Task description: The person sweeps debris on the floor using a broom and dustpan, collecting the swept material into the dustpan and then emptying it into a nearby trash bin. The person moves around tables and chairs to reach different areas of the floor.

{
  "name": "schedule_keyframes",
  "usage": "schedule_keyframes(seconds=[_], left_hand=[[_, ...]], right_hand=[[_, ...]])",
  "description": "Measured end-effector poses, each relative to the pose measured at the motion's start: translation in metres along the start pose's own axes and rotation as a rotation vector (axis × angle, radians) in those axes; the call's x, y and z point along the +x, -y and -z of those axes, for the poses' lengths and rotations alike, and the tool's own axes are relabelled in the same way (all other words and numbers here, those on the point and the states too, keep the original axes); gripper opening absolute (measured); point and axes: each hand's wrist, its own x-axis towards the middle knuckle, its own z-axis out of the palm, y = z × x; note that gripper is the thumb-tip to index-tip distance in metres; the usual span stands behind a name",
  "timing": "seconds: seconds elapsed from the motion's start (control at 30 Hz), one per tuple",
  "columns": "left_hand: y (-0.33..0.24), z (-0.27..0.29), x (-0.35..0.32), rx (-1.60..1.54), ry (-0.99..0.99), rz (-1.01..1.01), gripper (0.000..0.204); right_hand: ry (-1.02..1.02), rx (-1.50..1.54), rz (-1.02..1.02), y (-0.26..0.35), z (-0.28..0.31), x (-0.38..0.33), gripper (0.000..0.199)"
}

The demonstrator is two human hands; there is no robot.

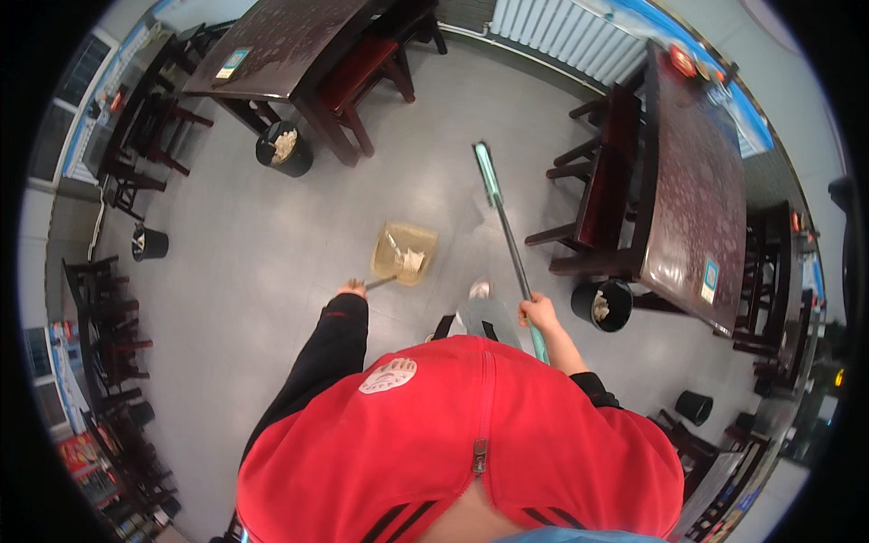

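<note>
My left hand (352, 288) is closed round the grey handle of a yellowish dustpan (387, 268), which sits on the floor ahead of me. Crumpled whitish paper (409, 260) lies in the pan. Gripped in my right hand (540, 311) is a long broom (508, 233) with a dark and pale green handle. Its narrow green head points away from me, to the right of the dustpan and apart from it. Whether the bristles touch the floor I cannot tell.
Dark wooden tables stand at the far left (272, 45) and on the right (697, 181), with red-brown benches (605, 195) beside them. Black bins with paper stand by the left table (284, 149) and right table (603, 305). A white radiator (570, 32) lines the far wall.
</note>
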Motion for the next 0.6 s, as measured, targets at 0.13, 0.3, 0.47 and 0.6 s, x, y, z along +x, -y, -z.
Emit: schedule_keyframes(seconds=[0.13,0.3,0.47,0.6], left_hand=[[-0.079,0.01,0.044,-0.142,-0.251,-0.176,0.051],[-0.227,0.045,0.061,-0.116,-0.273,-0.106,0.043],[-0.342,0.079,0.097,-0.124,-0.292,-0.032,0.037],[-0.393,0.1,0.163,-0.112,-0.265,-0.019,0.032]], right_hand=[[0.075,0.094,-0.059,0.092,0.015,0.082,0.043],[0.063,-0.397,0.083,0.206,0.027,0.238,0.016],[0.029,-0.896,0.162,0.299,0.016,0.376,0.026],[0.049,-1.148,0.205,0.37,-0.011,0.466,0.027]])
